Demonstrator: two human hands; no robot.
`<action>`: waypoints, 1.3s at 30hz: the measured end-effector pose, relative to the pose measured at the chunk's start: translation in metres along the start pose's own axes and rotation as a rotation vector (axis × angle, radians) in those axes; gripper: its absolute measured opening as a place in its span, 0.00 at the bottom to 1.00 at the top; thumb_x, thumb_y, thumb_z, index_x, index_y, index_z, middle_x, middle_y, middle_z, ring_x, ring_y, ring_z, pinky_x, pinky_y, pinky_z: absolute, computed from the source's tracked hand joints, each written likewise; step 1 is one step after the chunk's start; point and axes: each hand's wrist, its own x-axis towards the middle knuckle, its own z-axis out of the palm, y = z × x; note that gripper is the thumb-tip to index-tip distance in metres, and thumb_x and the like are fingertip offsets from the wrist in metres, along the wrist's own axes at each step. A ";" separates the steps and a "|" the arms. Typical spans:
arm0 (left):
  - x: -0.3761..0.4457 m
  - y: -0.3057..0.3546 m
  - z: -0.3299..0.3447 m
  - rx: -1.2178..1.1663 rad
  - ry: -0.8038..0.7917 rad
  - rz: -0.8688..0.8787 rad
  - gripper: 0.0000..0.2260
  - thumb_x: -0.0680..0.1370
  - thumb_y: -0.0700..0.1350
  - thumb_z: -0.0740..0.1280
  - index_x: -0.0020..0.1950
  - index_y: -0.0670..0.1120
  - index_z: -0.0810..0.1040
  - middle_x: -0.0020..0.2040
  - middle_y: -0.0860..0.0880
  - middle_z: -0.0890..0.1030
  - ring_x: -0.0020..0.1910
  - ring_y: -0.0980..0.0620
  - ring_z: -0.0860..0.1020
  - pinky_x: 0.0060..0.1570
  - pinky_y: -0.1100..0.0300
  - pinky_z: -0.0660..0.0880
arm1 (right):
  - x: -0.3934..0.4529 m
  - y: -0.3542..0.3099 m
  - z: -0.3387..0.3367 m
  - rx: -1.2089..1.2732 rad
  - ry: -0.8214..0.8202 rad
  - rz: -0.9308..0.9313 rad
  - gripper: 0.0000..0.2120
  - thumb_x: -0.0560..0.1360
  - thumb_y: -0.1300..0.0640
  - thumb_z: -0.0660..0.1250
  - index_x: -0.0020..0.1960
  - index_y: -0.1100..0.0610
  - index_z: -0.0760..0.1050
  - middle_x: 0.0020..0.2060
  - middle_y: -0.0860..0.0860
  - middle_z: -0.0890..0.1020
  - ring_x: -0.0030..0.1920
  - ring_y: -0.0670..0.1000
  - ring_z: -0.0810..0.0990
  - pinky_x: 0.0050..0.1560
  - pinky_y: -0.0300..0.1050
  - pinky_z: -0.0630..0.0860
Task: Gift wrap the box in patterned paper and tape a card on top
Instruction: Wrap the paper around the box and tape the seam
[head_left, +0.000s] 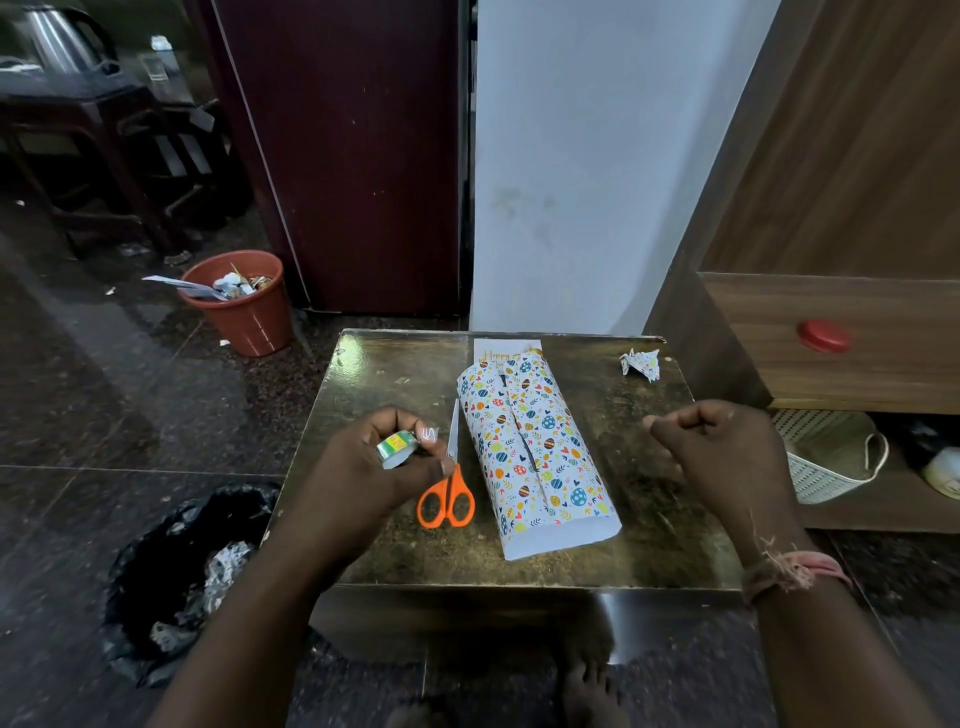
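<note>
Here, left hand (382, 467) around tape roll (396, 448).

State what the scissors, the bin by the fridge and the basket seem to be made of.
Scissors: pale shiny blades, likely steel; glossy orange handles, likely plastic.
Bin: smooth terracotta-coloured wall, probably moulded plastic.
Basket: white wall with regular perforations, probably plastic.
</note>
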 end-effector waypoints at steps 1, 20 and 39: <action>0.000 -0.001 0.000 0.011 0.002 0.001 0.10 0.72 0.36 0.78 0.48 0.42 0.80 0.43 0.50 0.86 0.44 0.50 0.85 0.47 0.56 0.81 | 0.000 -0.001 0.000 -0.015 0.028 -0.016 0.09 0.71 0.54 0.77 0.36 0.55 0.81 0.27 0.50 0.81 0.29 0.50 0.78 0.37 0.43 0.73; 0.003 -0.002 0.004 -0.102 0.010 0.008 0.11 0.73 0.33 0.77 0.51 0.38 0.80 0.44 0.48 0.86 0.45 0.51 0.85 0.48 0.60 0.82 | -0.055 -0.065 0.041 0.297 -0.269 -0.322 0.04 0.76 0.58 0.74 0.44 0.51 0.84 0.35 0.50 0.83 0.31 0.46 0.76 0.31 0.42 0.72; 0.004 -0.004 0.005 -0.067 -0.041 0.141 0.09 0.74 0.30 0.74 0.50 0.40 0.80 0.44 0.48 0.86 0.42 0.56 0.83 0.44 0.63 0.80 | -0.090 -0.087 0.102 0.450 -0.414 -0.170 0.05 0.74 0.58 0.76 0.41 0.55 0.82 0.28 0.47 0.79 0.26 0.45 0.75 0.26 0.40 0.71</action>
